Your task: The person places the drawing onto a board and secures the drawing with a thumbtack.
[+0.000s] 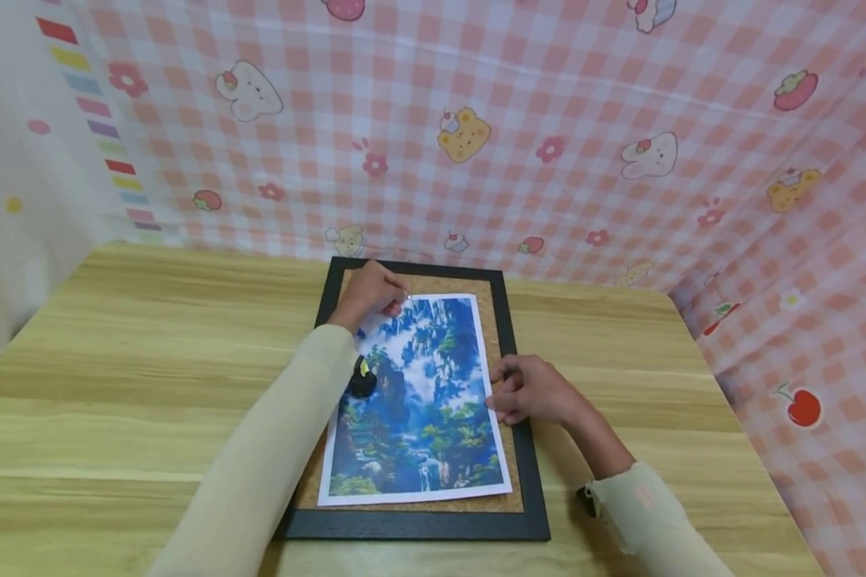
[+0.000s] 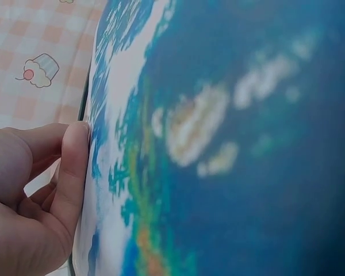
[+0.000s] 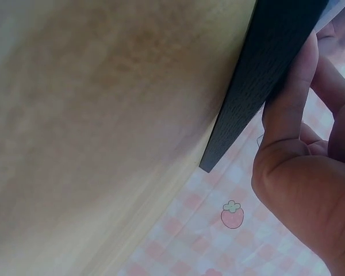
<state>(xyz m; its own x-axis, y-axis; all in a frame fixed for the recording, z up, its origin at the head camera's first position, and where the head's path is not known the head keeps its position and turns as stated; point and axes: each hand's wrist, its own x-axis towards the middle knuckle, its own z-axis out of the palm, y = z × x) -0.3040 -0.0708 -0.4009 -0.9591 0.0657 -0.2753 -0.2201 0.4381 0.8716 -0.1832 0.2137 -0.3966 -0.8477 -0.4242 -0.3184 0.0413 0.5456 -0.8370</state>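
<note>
A landscape print with a white border lies on a cork board inside a black frame. At the print's top edge, my left hand pinches a small shiny pin between thumb and finger. The left wrist view has those fingertips right at the print's surface. My right hand reaches over the frame's right side and pinches the print's right edge. Its curled fingers show beside the black frame in the right wrist view. My left wrist hides the print's upper left corner.
A wooden table carries the frame near its back edge. Pink checked cloth with cartoon prints hangs behind and along the right. White cloth borders the left. A black wrist camera overlaps the print's left side.
</note>
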